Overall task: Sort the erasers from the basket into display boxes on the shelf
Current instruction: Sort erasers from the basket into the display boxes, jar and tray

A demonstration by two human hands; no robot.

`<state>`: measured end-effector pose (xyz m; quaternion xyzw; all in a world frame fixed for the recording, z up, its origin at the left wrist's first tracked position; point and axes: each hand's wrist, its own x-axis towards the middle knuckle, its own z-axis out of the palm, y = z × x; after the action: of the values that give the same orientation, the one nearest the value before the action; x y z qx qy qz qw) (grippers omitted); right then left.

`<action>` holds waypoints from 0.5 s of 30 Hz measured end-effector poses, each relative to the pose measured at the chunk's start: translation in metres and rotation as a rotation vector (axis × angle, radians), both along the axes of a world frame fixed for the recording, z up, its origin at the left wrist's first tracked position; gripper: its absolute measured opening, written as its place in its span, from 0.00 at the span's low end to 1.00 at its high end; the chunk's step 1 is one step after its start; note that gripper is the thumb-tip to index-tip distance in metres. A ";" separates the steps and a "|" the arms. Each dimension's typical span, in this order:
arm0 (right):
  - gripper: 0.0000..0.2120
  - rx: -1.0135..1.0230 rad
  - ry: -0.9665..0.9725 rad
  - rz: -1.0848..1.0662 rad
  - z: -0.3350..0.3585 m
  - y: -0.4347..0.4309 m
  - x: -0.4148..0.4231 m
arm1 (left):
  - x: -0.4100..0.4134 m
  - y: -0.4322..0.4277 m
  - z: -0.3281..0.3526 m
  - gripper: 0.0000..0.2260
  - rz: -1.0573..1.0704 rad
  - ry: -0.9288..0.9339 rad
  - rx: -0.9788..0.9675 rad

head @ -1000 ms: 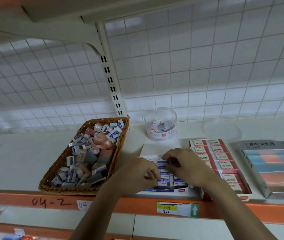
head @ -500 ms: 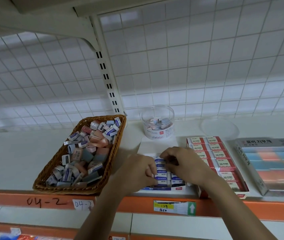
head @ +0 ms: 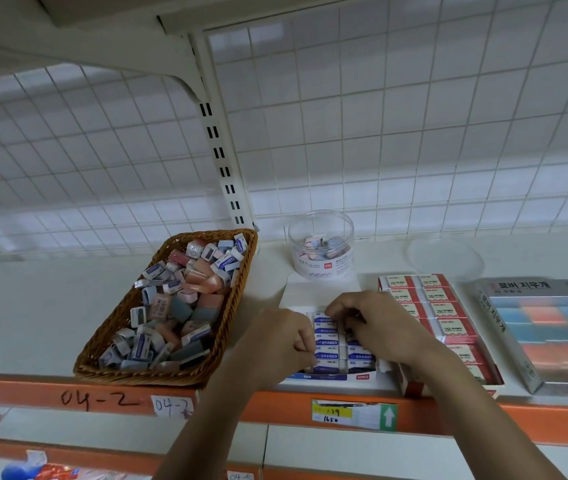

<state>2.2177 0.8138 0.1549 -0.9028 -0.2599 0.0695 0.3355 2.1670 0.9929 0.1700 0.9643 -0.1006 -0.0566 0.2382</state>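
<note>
Wicker basket point(head: 235, 306) — loose erasers point(head: 203, 277), white box point(head: 320, 292) — rowed erasers point(head: 327, 342)

I see a white shelf point(head: 50, 317) with an orange front edge point(head: 275, 407), where a price label point(head: 355, 414) and handwritten tags point(head: 171, 406) are stuck. On its left part stands a wicker basket point(head: 137, 375), turned a little at an angle, and further back in the middle stands a clear round tub point(head: 321, 251), with a flat clear lid point(head: 445, 258) lying apart to the right of it. Along the front, three boxes lie in a row: a white box point(head: 320, 292), a red box point(head: 408, 382) just beside it, and a grey box point(head: 493, 323) near the right end.
</note>
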 end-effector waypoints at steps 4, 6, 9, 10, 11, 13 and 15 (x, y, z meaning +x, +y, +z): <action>0.16 0.019 -0.038 -0.025 0.005 0.006 -0.002 | 0.001 0.001 0.006 0.02 0.039 -0.067 -0.027; 0.14 0.042 -0.072 -0.019 0.008 0.013 -0.004 | 0.002 0.002 0.009 0.03 0.064 -0.180 -0.011; 0.13 0.077 -0.111 0.014 0.013 0.032 -0.007 | 0.005 0.010 0.011 0.03 0.148 -0.347 0.025; 0.13 0.088 -0.119 0.024 0.015 0.039 -0.007 | 0.005 0.013 0.011 0.03 0.173 -0.386 0.034; 0.13 0.101 -0.124 0.031 0.016 0.046 -0.008 | 0.006 0.018 0.011 0.03 0.196 -0.412 0.045; 0.14 0.114 -0.151 0.043 0.018 0.063 -0.009 | 0.006 0.030 0.009 0.04 0.253 -0.441 0.098; 0.15 0.094 -0.195 0.072 0.020 0.084 -0.013 | 0.005 0.046 0.005 0.04 0.327 -0.470 0.167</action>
<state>2.2050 0.8979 0.1745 -0.8787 -0.3265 -0.0187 0.3479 2.1718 1.0388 0.1752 0.9707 0.0090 0.1992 0.1340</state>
